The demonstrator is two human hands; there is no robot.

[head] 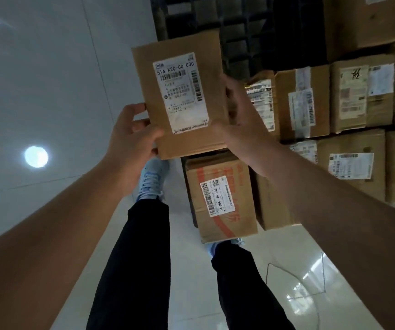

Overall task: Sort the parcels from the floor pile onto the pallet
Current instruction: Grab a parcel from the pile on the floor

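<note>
You hold the parcel (179, 91) aloft, left hand (129, 139) grasping its near-left corner, right hand (241, 125) its right edge, above the pallet (239, 32) edge; open floor (48, 79) lies left.

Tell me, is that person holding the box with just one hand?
No, the left hand grips the box at its lower left corner while the right hand holds its right edge.

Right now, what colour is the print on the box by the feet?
Orange-red print on the brown box, clearest in the head view.
</note>
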